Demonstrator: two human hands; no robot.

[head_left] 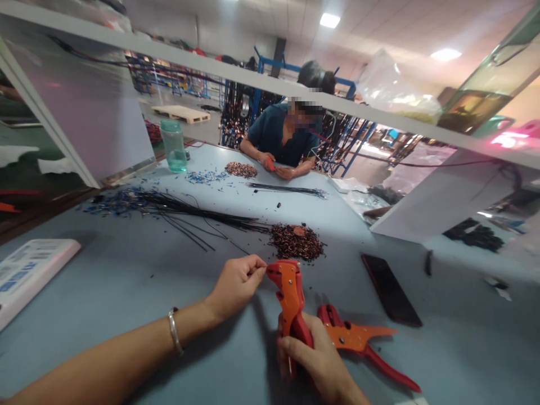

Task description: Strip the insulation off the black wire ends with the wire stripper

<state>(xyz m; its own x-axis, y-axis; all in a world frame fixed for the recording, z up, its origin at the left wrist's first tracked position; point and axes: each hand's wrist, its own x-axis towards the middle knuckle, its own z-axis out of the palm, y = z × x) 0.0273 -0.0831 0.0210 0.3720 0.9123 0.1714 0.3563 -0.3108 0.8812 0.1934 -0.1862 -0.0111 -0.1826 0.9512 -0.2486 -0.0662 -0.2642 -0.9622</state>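
My right hand (314, 354) grips the handles of a red and orange wire stripper (290, 292), held upright with its jaws on top. Thumb and forefinger of my left hand (240, 281) are pinched at the left side of those jaws. A thin black wire (230, 239) runs from the bundle to my left fingers; its tip is too small to make out. The bundle of black wires (202, 212) lies across the table beyond my left hand. Just past the stripper's head is a heap of short black and copper-coloured bits (296, 242).
A second wire stripper (358, 337) lies right of my right hand, near a black phone (390, 289). A white box (34, 270) sits at the left. Farther back stand a green bottle (172, 147) and a co-worker (280, 135) holding a red tool. A shelf (236, 76) crosses above.
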